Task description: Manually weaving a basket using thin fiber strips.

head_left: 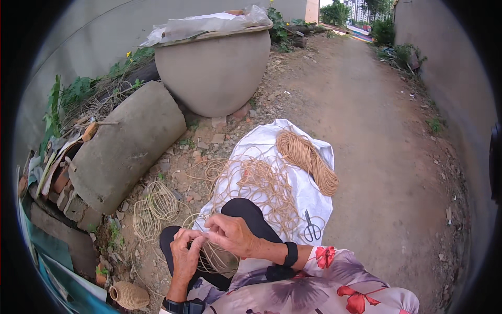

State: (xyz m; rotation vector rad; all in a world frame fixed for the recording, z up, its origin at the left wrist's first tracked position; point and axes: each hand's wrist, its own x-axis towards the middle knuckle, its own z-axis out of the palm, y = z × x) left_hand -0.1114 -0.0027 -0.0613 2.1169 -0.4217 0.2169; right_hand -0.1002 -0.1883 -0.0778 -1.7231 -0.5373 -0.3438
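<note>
My left hand [185, 251] and my right hand [230, 235] meet at their fingertips, both pinched on a thin cord over a partly hidden loose cage of pale strands [214, 259] between my knees. Exactly what the fingertips grip is hard to make out. A white sack [319, 154] lies spread ahead, bearing a tangle of tan cord [261, 183], a thick coiled hank [308, 162] and black-handled scissors [312, 230] to the right of my right arm. Open pale strand frames [154, 209] lie on the dirt at the left. A small woven basket [129, 294] lies by my left forearm.
A big upturned-rimmed concrete vessel [212, 73] with plastic on top and a fallen concrete cylinder [125, 146] stand along the left wall among rubble and plants. A dirt path [381, 136] runs forward beside the right wall [439, 78].
</note>
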